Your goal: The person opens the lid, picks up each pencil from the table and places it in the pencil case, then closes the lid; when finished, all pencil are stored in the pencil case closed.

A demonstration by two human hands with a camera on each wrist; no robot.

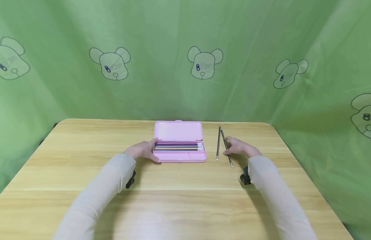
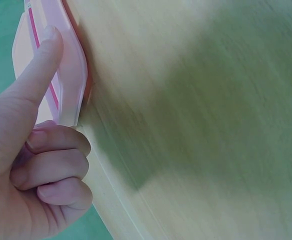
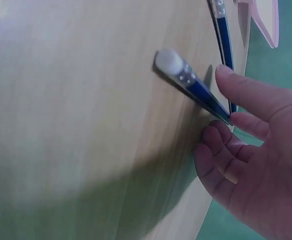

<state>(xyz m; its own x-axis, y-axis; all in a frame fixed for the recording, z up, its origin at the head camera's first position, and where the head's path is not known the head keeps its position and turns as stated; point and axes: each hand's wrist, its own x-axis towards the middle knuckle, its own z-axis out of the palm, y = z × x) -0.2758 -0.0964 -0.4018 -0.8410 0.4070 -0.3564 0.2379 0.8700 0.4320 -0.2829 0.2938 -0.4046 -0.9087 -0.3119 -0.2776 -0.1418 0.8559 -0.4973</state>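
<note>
Wooden worktop: left hand steadies pink pencil case, grip relaxed; right hand, at 3 o'clock, pinches 1 pencil.
</note>
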